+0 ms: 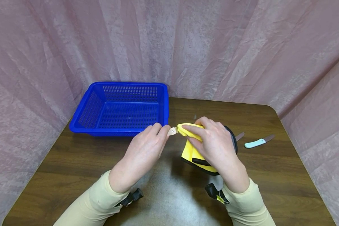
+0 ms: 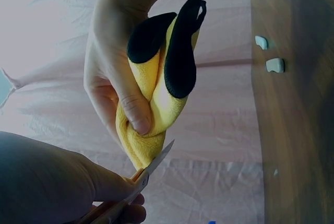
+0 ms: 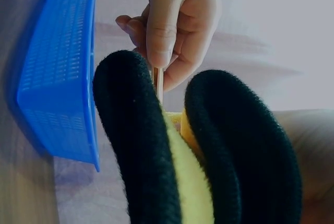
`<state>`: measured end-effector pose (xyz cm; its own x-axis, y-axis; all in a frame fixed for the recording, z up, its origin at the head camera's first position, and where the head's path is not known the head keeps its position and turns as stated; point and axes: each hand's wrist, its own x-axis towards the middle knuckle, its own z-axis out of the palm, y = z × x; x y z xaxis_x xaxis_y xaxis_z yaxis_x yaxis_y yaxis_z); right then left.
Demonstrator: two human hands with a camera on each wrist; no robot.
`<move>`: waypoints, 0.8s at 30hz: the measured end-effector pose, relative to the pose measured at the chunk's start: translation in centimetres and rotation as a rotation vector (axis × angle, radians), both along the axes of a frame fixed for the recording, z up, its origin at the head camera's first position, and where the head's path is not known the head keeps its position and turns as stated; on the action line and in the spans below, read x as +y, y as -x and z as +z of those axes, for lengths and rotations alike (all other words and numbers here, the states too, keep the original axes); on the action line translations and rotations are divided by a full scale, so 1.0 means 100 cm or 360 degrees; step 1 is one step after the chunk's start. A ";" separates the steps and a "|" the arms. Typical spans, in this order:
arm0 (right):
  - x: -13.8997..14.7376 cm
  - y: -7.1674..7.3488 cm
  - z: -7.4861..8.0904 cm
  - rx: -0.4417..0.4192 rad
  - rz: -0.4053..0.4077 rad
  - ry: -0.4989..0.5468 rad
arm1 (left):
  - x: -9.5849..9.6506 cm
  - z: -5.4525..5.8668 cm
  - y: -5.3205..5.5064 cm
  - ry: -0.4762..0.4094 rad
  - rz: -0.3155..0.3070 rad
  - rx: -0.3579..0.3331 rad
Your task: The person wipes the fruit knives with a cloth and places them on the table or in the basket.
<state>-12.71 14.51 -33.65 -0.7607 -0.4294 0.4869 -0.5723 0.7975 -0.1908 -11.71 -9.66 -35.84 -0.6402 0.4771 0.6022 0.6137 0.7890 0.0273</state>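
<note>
Left grip (image 1: 148, 141) holds knife (image 1: 172, 131) — blade (image 2: 160, 157) beyond it, touching yellow cloth (image 1: 192, 151).

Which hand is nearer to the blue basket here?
Left. The left hand, gripping a knife, is by the near right corner of the blue basket; the right hand, holding a yellow cloth, is farther off to the basket's right.

cloth (image 1: 191, 151): plush fabric | knife blade (image 2: 159, 158): smooth metal | basket (image 1: 118, 130): glossy plastic | table (image 1: 274, 179): wood-grained
</note>
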 end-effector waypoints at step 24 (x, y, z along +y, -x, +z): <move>0.012 0.004 0.001 -0.0078 -0.0151 0.0041 | -0.002 0.001 0.000 -0.0017 0.0015 -0.0010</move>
